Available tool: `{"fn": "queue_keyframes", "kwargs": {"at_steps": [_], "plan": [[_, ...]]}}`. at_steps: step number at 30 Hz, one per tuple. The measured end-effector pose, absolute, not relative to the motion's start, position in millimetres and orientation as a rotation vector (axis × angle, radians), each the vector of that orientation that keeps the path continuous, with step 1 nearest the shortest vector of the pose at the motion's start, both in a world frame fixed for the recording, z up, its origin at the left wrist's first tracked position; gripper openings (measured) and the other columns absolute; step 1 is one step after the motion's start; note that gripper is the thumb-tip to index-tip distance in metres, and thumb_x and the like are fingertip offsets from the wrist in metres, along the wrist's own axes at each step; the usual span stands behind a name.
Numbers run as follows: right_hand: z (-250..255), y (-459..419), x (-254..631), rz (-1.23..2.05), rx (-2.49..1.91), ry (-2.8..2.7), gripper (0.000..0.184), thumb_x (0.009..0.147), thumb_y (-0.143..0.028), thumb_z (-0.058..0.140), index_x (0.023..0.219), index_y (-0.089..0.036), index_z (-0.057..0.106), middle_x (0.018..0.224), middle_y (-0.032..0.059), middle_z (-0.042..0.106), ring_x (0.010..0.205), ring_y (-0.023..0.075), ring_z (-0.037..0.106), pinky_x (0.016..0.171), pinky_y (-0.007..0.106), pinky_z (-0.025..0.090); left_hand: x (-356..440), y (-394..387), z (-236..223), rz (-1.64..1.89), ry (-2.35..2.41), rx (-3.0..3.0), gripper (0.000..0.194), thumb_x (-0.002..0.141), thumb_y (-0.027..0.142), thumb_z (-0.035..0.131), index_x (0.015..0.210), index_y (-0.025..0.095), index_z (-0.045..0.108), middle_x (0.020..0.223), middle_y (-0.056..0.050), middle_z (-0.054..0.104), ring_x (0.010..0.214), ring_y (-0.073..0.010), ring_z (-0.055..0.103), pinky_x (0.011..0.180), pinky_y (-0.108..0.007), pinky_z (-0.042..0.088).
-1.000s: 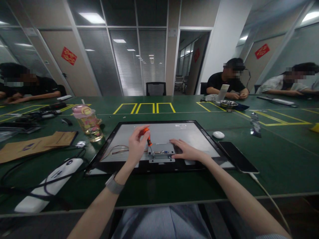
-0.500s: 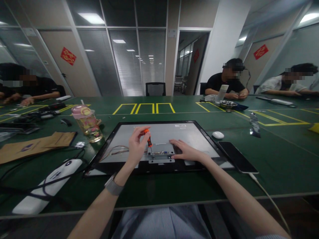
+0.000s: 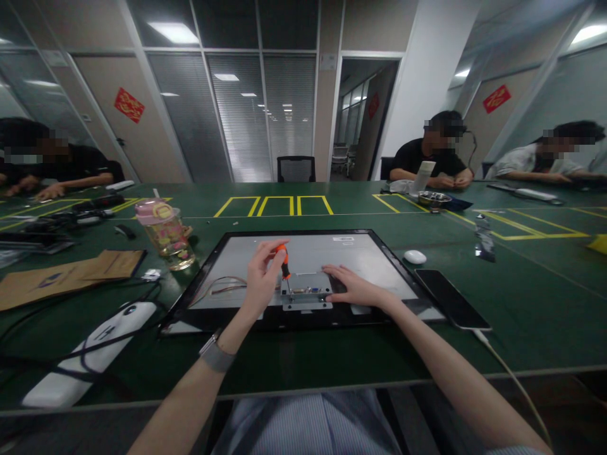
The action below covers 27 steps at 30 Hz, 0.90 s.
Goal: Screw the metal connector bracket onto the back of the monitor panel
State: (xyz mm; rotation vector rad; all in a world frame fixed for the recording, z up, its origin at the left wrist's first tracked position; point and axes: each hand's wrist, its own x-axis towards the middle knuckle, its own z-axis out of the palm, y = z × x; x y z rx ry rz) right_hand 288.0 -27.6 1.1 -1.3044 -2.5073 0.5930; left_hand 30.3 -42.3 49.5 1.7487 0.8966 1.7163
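Observation:
My left hand (image 3: 262,272) grips an orange-and-black screwdriver (image 3: 285,268), held nearly upright. Its tip comes down at the left part of a metal bracket (image 3: 307,306) that has a row of ports along it. My right hand (image 3: 351,286) lies with fingers spread at the bracket's right side, thumb and fingertips touching it. Beneath both hands is a flat display panel (image 3: 370,259), back side up, with a grey sheet and a black frame. Thin wires (image 3: 222,285) run over the panel to the left of my left hand.
A phone (image 3: 450,298) with a cable and a white mouse-shaped case (image 3: 415,257) lie to the right. On the left stand a pink-lidded bottle (image 3: 165,234), a paper bag (image 3: 71,278) and a white power strip (image 3: 95,354) with black cords. Other people sit across the table.
The screwdriver handle has shifted very slightly in my left hand's fingers, with its tip still at the bracket. My right hand stays in place.

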Motion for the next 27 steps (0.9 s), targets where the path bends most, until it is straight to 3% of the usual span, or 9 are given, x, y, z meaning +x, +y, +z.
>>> {"fn": "queue_keyframes", "kwargs": {"at_steps": [4, 10, 16, 22, 27], "plan": [[2.8, -28.9, 287.8, 0.601, -1.304, -2.495, 0.083, 0.08, -0.064, 0.059, 0.147, -0.02, 0.034, 0.153, 0.0116, 0.035, 0.142, 0.0288, 0.03, 0.121, 0.048, 0.012, 30.7, -42.5, 48.5, 1.656, 0.869, 1.675, 0.032, 0.094, 0.031, 0.045, 0.119, 0.021, 0.063, 0.102, -0.006, 0.068, 0.088, -0.0151, 0.065, 0.085, -0.031, 0.05], [1.3, -27.6, 288.7, 0.601, -1.289, -2.501, 0.084, 0.08, -0.066, 0.058, 0.146, -0.02, 0.035, 0.154, 0.012, 0.034, 0.143, 0.0285, 0.029, 0.121, 0.048, 0.012, 30.2, -41.8, 48.4, 1.729, 0.929, 1.758, 0.024, 0.086, 0.032, 0.061, 0.105, 0.021, 0.069, 0.096, -0.004, 0.064, 0.083, -0.0136, 0.06, 0.082, -0.028, 0.051], [3.5, -29.6, 287.6, 0.612, -1.293, -2.489, 0.084, 0.08, -0.066, 0.058, 0.147, -0.021, 0.033, 0.153, 0.0118, 0.035, 0.143, 0.0285, 0.03, 0.12, 0.049, 0.012, 29.8, -44.1, 49.2, 1.679, 0.889, 1.661, 0.033, 0.094, 0.033, 0.045, 0.118, 0.019, 0.064, 0.109, -0.009, 0.069, 0.094, -0.0178, 0.066, 0.091, -0.034, 0.049], [2.9, -29.5, 287.9, 0.614, -1.315, -2.488, 0.084, 0.08, -0.066, 0.058, 0.147, -0.023, 0.033, 0.154, 0.0096, 0.034, 0.143, 0.0289, 0.027, 0.12, 0.049, 0.013, 30.2, -42.1, 49.2, 1.728, 0.915, 1.73, 0.025, 0.084, 0.033, 0.062, 0.105, 0.02, 0.07, 0.096, -0.005, 0.065, 0.085, -0.0151, 0.062, 0.081, -0.028, 0.052], [-0.3, -27.3, 288.9, 0.589, -1.28, -2.502, 0.083, 0.081, -0.063, 0.059, 0.147, -0.02, 0.033, 0.153, 0.013, 0.035, 0.142, 0.0282, 0.03, 0.12, 0.049, 0.011, 30.8, -44.4, 50.4, 1.673, 0.906, 1.684, 0.032, 0.093, 0.033, 0.046, 0.115, 0.02, 0.065, 0.105, -0.006, 0.068, 0.09, -0.0151, 0.064, 0.086, -0.029, 0.049]]}}
